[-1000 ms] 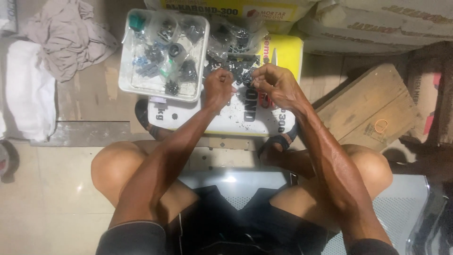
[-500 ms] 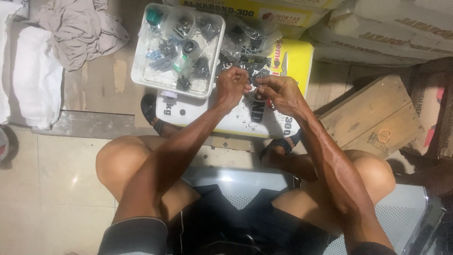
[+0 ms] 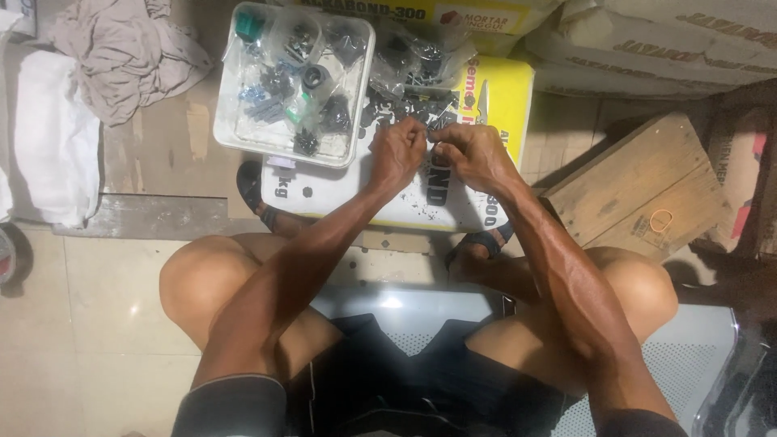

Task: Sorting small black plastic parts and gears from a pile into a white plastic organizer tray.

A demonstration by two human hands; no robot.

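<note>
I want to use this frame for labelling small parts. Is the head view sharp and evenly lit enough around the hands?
Head view: dim, warm light; left hand and right hand are fairly sharp, but whatever they pinch is too small to tell. Clear plastic tray shows soft glare, its dark parts merging. The right edge falls into shadow.

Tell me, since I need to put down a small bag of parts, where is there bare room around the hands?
Free: the white sack face below the clear plastic tray, and the wooden crate top at right. Crowded: the tray and the dark parts pile ahead of the left hand and right hand.
</note>
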